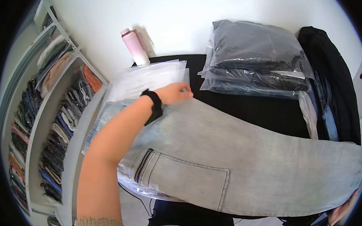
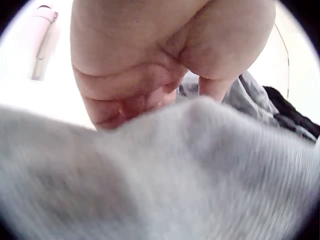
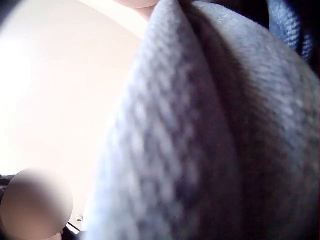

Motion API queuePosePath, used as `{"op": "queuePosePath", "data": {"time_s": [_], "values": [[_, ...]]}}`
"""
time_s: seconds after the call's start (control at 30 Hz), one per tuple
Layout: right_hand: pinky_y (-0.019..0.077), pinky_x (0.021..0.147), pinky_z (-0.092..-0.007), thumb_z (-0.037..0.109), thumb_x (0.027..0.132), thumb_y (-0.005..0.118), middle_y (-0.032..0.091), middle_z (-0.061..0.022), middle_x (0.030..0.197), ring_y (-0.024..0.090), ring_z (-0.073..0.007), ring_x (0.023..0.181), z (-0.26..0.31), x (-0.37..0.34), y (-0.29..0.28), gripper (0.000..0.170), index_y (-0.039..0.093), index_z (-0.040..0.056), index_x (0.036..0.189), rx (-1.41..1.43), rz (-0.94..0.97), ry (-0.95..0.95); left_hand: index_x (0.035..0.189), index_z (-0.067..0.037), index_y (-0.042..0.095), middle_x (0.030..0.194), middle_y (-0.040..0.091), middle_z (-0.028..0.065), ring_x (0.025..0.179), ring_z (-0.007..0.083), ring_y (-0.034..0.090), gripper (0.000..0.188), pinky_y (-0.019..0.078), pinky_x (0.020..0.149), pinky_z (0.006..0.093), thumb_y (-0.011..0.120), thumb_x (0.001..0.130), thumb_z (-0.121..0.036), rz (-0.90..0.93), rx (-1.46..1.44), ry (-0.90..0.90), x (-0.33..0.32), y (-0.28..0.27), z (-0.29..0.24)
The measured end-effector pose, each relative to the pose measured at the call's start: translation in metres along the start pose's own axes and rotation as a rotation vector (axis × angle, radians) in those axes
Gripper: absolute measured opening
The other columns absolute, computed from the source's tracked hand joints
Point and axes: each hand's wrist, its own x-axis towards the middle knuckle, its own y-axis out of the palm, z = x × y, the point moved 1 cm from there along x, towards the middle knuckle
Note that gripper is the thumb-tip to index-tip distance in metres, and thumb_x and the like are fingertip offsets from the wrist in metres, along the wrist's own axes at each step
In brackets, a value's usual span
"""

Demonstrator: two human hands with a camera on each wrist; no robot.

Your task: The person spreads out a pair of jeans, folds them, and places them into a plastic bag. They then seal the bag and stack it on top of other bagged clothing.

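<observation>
Along the left of the black counter [image 1: 265, 116], clear plastic bags [image 1: 158, 71] lie beneath the near end of a grey denim garment [image 1: 267, 169], which stretches rightward across the front. Its zip [image 1: 143, 165] is best kept flat, I'd judge, so the side pocket [image 1: 188, 178] doesn't pucker. The left hand [image 1: 175, 93] pinches the upper edge, and an even, light pull there should ease out ripples without skewing the cloth. Farther right, behind the garment, sits a stack of bagged clothes [image 1: 256, 51], worth not brushing. At the lower right corner the right hand [image 1: 342, 211], partly hidden, grips the hem; matching the left's tension would keep the leg square.
</observation>
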Motion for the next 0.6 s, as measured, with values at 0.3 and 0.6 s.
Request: {"op": "queuePosePath", "data": {"time_s": [0.3, 0.6], "values": [[0.0318, 0.105, -0.0330, 0.028, 0.093, 0.053, 0.039, -0.0115, 0.139, 0.041, -0.0213, 0.124, 0.025, -0.023, 0.039, 0.053, 0.037, -0.0015, 0.135, 0.306, -0.109, 0.269, 0.094, -0.004, 0.065, 0.088, 0.062, -0.0022, 0.083, 0.0090, 0.053, 0.029, 0.0417, 0.081, 0.0245, 0.062, 0.087, -0.032, 0.177, -0.108, -0.144, -0.047, -0.043, 0.058], [0.0374, 0.101, -0.0344, 0.031, 0.092, 0.055, 0.046, -0.0108, 0.133, 0.046, -0.0216, 0.118, 0.011, 0.004, 0.012, 0.051, 0.043, -0.0007, 0.130, 0.368, 0.041, 0.334, 0.101, -0.003, 0.060, 0.094, 0.062, 0.0069, 0.089, 0.0195, 0.054, 0.022, 0.0416, 0.085, 0.0300, 0.053, 0.091, -0.020, -0.194, 0.005, 0.001, -0.044, -0.035, 0.072]]}}
